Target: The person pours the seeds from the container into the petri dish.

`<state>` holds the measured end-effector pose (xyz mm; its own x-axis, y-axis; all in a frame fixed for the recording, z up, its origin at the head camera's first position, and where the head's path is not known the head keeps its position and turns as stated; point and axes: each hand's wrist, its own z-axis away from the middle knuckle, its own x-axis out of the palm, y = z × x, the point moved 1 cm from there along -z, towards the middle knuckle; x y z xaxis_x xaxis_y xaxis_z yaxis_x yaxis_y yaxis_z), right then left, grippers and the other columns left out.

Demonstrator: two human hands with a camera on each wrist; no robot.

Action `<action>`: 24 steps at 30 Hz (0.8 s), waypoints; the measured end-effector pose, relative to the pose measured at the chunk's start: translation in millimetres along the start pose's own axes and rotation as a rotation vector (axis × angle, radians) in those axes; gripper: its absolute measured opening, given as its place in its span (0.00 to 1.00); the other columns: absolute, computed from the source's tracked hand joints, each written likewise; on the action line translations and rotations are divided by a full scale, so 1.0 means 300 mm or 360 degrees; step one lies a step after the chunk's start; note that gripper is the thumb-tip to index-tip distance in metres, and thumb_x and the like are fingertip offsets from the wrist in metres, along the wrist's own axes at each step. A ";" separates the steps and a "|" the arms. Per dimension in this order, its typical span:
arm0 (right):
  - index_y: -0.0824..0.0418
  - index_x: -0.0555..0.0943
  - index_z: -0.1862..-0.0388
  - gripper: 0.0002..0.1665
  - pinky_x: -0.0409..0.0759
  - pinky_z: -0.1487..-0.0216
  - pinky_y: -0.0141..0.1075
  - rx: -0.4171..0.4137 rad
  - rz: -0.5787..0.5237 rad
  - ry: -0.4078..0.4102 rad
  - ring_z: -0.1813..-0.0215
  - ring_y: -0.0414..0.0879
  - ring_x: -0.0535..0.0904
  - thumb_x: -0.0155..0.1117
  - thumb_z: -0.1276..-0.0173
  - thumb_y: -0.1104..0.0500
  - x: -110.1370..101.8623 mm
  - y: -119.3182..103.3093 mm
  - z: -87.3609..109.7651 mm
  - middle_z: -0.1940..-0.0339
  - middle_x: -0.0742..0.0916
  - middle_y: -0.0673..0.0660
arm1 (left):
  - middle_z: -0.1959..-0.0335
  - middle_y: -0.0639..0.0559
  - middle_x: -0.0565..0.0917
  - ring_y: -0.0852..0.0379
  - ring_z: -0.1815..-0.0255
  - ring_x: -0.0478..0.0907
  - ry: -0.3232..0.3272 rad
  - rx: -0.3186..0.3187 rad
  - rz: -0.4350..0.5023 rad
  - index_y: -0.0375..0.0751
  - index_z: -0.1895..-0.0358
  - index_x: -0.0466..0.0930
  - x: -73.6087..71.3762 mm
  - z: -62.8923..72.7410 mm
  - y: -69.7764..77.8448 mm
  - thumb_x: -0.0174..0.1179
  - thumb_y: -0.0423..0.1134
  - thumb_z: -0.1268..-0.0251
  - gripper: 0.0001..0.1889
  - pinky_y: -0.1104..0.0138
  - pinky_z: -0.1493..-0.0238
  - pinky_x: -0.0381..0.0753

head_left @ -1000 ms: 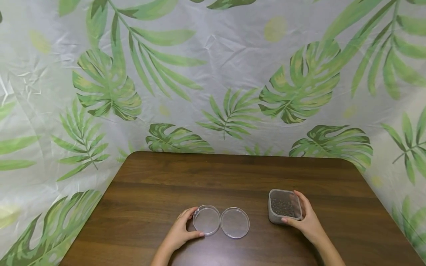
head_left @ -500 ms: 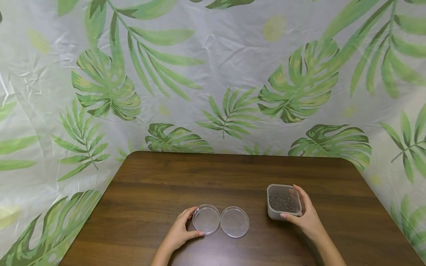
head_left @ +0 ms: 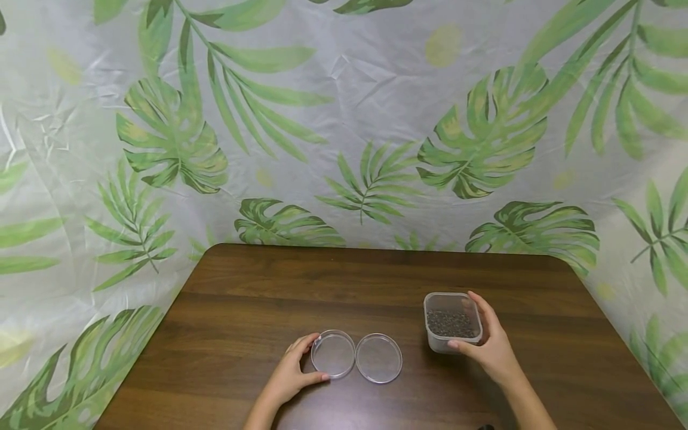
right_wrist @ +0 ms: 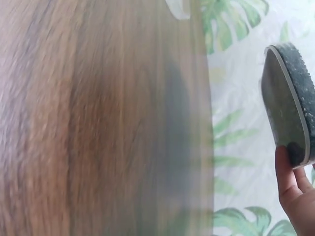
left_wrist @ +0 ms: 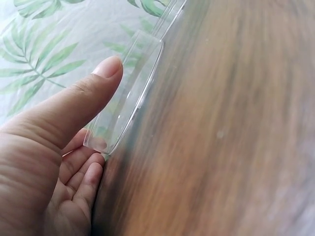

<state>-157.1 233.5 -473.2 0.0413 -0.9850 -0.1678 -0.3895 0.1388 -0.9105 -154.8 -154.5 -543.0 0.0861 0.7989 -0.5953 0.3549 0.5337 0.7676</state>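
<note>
Two clear round petri dish halves lie side by side on the table in the head view. My left hand (head_left: 288,371) spans the left dish (head_left: 333,355), thumb at its near rim and fingers at its far rim. In the left wrist view that thumb and the fingers sit on either side of the clear wall. The right dish (head_left: 379,358) touches or nearly touches the left one. To their right, my right hand (head_left: 497,346) grips a square clear plastic container (head_left: 438,343) part-filled with dark grains (head_left: 451,323). The right wrist view shows the container (right_wrist: 285,98) raised above the table, its underside visible.
The brown wooden table (head_left: 301,280) has rounded far corners. Behind it hangs a white curtain (head_left: 376,113) printed with green leaves. A small dark thing (head_left: 486,427) shows at the bottom edge of the head view, near the right forearm.
My right hand has lifted the container off the table and carried it a little to the left, toward the dishes. The left hand and both dishes have stayed in place.
</note>
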 end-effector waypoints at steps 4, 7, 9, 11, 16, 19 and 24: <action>0.63 0.51 0.30 0.57 0.76 0.60 0.28 -0.0035 0.0049 0.0015 0.48 0.44 0.70 0.68 0.59 0.79 0.023 -0.012 -0.007 0.43 0.66 0.69 | 0.45 0.50 0.72 0.51 0.48 0.68 -0.0007 -0.0006 0.0000 0.39 0.39 0.66 -0.001 0.000 0.001 0.71 0.53 0.62 0.43 0.55 0.48 0.68; 0.62 0.52 0.30 0.58 0.76 0.60 0.28 -0.0049 0.0054 0.0018 0.50 0.45 0.71 0.69 0.60 0.79 0.045 -0.023 -0.016 0.45 0.67 0.70 | 0.45 0.50 0.72 0.51 0.47 0.67 -0.0002 -0.0004 0.0002 0.39 0.39 0.66 -0.001 0.001 0.002 0.71 0.52 0.63 0.43 0.56 0.48 0.67; 0.62 0.52 0.31 0.58 0.76 0.60 0.28 -0.0050 0.0028 0.0008 0.50 0.47 0.71 0.69 0.61 0.80 0.061 -0.030 -0.023 0.44 0.67 0.70 | 0.45 0.50 0.72 0.51 0.47 0.67 0.0003 -0.0004 0.0005 0.39 0.40 0.66 0.000 0.001 0.002 0.71 0.52 0.63 0.43 0.55 0.47 0.67; 0.61 0.53 0.31 0.59 0.75 0.59 0.28 -0.0043 0.0016 -0.0004 0.50 0.48 0.71 0.70 0.62 0.79 0.076 -0.038 -0.028 0.44 0.67 0.69 | 0.45 0.50 0.72 0.51 0.47 0.67 0.0006 -0.0003 0.0008 0.39 0.40 0.66 0.000 0.002 0.002 0.71 0.52 0.63 0.43 0.55 0.47 0.66; 0.60 0.53 0.31 0.60 0.74 0.59 0.28 -0.0069 0.0074 -0.0061 0.51 0.49 0.70 0.73 0.62 0.75 0.109 -0.047 -0.040 0.42 0.65 0.64 | 0.45 0.50 0.72 0.50 0.46 0.67 0.0006 -0.0006 0.0007 0.39 0.40 0.66 0.001 0.003 0.002 0.71 0.53 0.63 0.43 0.55 0.46 0.66; 0.61 0.55 0.31 0.60 0.74 0.58 0.28 -0.0093 0.0097 -0.0081 0.50 0.52 0.68 0.75 0.63 0.73 0.131 -0.063 -0.047 0.41 0.65 0.63 | 0.45 0.50 0.72 0.51 0.46 0.67 0.0005 -0.0015 0.0009 0.39 0.39 0.66 0.002 0.003 0.001 0.70 0.54 0.63 0.43 0.55 0.47 0.66; 0.63 0.57 0.32 0.59 0.65 0.52 0.29 -0.0105 0.0205 -0.0080 0.46 0.54 0.62 0.77 0.66 0.70 0.174 -0.101 -0.056 0.40 0.64 0.62 | 0.45 0.50 0.72 0.51 0.46 0.67 0.0002 -0.0032 0.0022 0.40 0.39 0.66 0.003 0.004 -0.003 0.70 0.54 0.63 0.43 0.55 0.47 0.67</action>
<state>-158.5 176.2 -448.1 0.0327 -0.9528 -0.3018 -0.4540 0.2549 -0.8538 -153.8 -154.4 -544.5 0.0897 0.8066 -0.5843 0.3351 0.5280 0.7803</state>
